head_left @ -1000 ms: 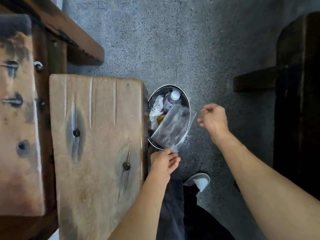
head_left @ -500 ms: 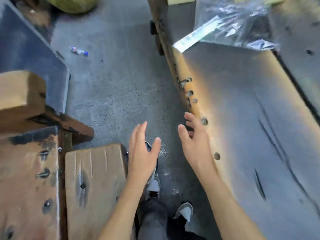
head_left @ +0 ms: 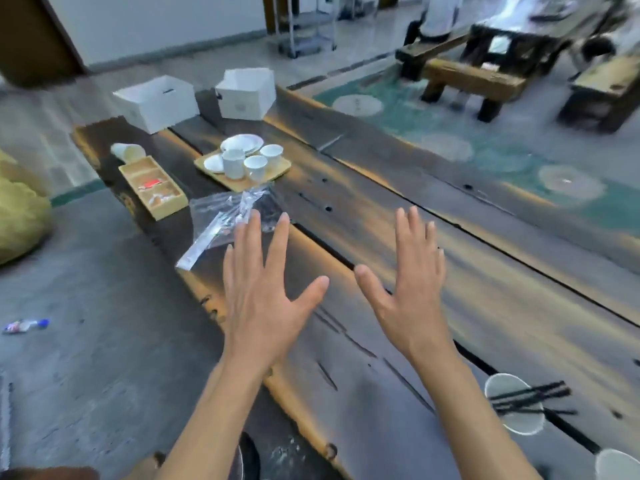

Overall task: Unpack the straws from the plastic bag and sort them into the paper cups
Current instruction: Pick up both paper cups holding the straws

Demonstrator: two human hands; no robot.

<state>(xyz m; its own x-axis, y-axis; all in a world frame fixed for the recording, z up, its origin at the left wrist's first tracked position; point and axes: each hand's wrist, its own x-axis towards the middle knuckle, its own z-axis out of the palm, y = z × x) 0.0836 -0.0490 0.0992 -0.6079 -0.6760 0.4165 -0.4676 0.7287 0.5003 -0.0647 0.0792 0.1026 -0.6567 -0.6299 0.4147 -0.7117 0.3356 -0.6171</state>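
**Both hands up and empty over the long wooden counter**

So both hands are just hovering flat above the dark plank counter (head_left: 485,289), palms down, fingers spread wide. Left hand (head_left: 263,292) has its grip fully released, nothing in it, and its fingertips sit right in front of the crumpled clear plastic bag (head_left: 221,226) lying near the counter's left edge; can't tell if they're actually touching it. Right hand (head_left: 412,289) is the same deal, released and holding nothing, over bare wood.

The thin black straws (head_left: 533,400) are way over at the lower right, sticking out sideways across the rim of a white paper cup (head_left: 519,424). Another white paper cup (head_left: 620,465) peeks in at the bottom right corner.

Further back there's a pale wooden tray (head_left: 273,174) with white ceramic cups and saucers on it, and a light wooden divided box (head_left: 152,188) to its left. It's all a bit motion-blurred
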